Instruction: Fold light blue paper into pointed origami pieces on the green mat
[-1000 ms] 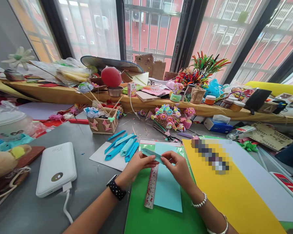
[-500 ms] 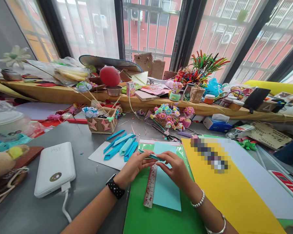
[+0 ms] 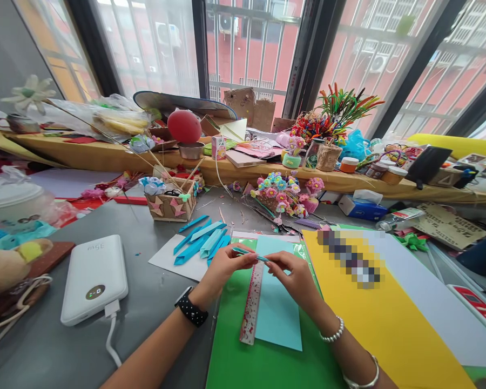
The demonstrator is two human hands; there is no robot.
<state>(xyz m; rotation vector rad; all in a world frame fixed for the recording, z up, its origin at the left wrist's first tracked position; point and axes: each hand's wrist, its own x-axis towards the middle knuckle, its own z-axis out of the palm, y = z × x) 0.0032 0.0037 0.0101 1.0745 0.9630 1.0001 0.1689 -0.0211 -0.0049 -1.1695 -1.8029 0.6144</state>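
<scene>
Folded blue strip (image 3: 263, 259): I am seeing it bridging both hands above the ruler (image 3: 251, 308)
Left hand (image 3: 229, 263): pinching the strip's left part
Right hand (image 3: 294, 268): pinching its right end
Grey tabletop (image 3: 157, 308): spreading between power bank (image 3: 91, 270) and green folder (image 3: 230, 356)
Change: the strip is showing its narrow edge, its broad face a second ago

Bright daylight from windows (image 3: 154, 59), stretched edges (lens distortion), pixelated patch (image 3: 350, 259), distance perhaps soft

The left hand (image 3: 225, 265) and right hand (image 3: 291, 272) are pinching close together just below frame centre, both forearms (image 3: 157, 346) slanting inward from the bottom edge.
</scene>
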